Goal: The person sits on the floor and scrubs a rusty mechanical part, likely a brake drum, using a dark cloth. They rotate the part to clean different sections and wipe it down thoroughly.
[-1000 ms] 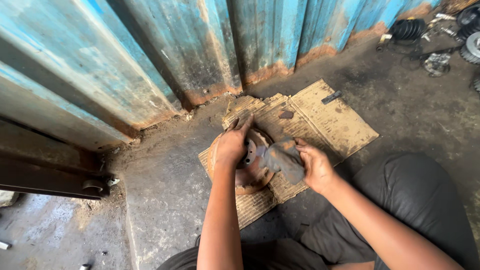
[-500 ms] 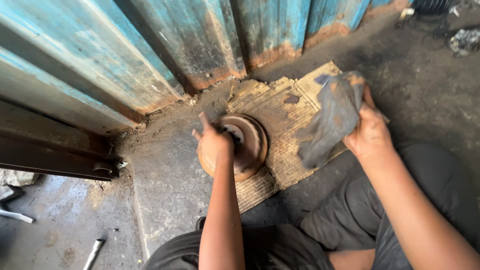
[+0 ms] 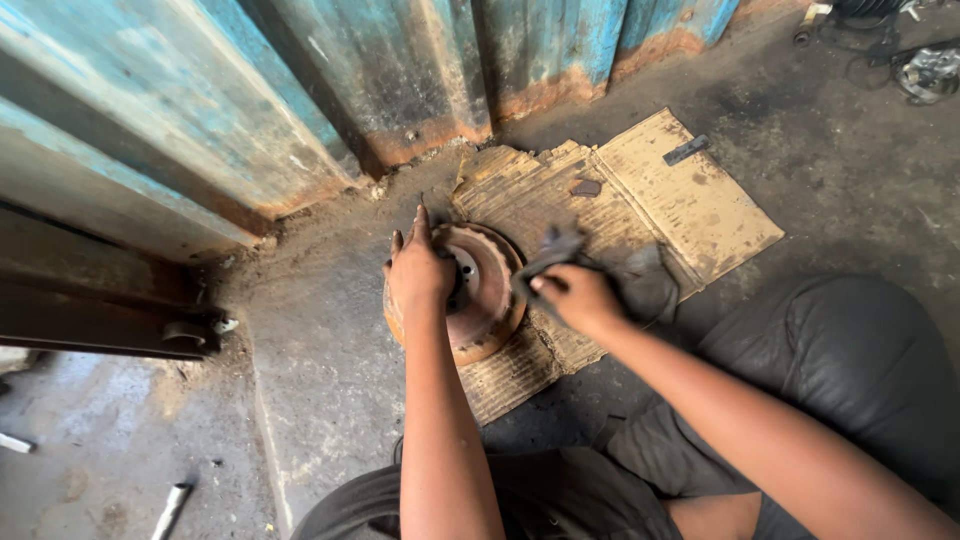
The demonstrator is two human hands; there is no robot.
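Note:
A rusty round brake disc (image 3: 482,305) lies on torn cardboard (image 3: 690,205) on the concrete floor. My left hand (image 3: 418,272) rests flat on the disc's left side, fingers pointing up toward the wall. My right hand (image 3: 578,297) grips a dirty grey rag (image 3: 648,282) and presses one end of it against the disc's right rim. Most of the rag trails to the right of that hand.
A rusted blue corrugated metal wall (image 3: 400,70) runs along the back. A dark metal beam (image 3: 90,320) juts in at left. Metal parts (image 3: 925,70) lie at top right, a small dark bar (image 3: 686,150) on the cardboard, a tube (image 3: 170,508) bottom left. My dark trousers (image 3: 850,370) fill the lower right.
My right hand came down from the upper right with the rag and now presses it on the disc's right rim. My left hand stayed on the disc.

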